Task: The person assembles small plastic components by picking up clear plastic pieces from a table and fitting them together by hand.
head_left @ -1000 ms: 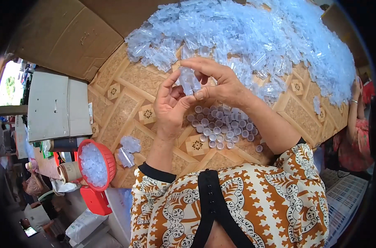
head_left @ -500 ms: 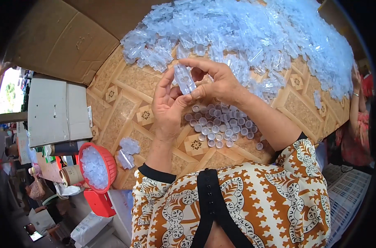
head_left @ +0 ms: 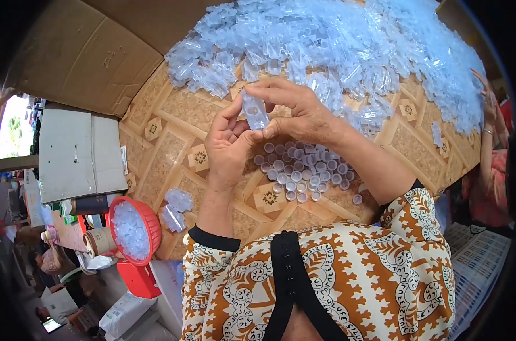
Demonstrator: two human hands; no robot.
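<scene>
Between my two hands, above the patterned tabletop [head_left: 178, 122], is a clear plastic piece [head_left: 254, 111] with a round hole in it. My left hand [head_left: 226, 139] grips its left side with thumb and fingers. From the right, my right hand [head_left: 300, 111] pinches it, fingers at the far end and thumb at the near end. Many small round clear caps [head_left: 303, 170] lie loose just below my right hand and forearm. Beyond both hands spreads a big heap of similar clear plastic pieces [head_left: 331, 42].
Left of my left forearm lie a few clear pieces [head_left: 175, 209]. A red basket [head_left: 152, 227] full of clear parts stands at the table's left edge, above a red box [head_left: 137, 278]. Cardboard [head_left: 82, 51] walls the far left. Another person's hand [head_left: 489, 105] is at the heap's right edge.
The clear piece has turned slightly in my fingers, and my hands have shifted a little. At the far right, the other person's hand has moved up along the heap.
</scene>
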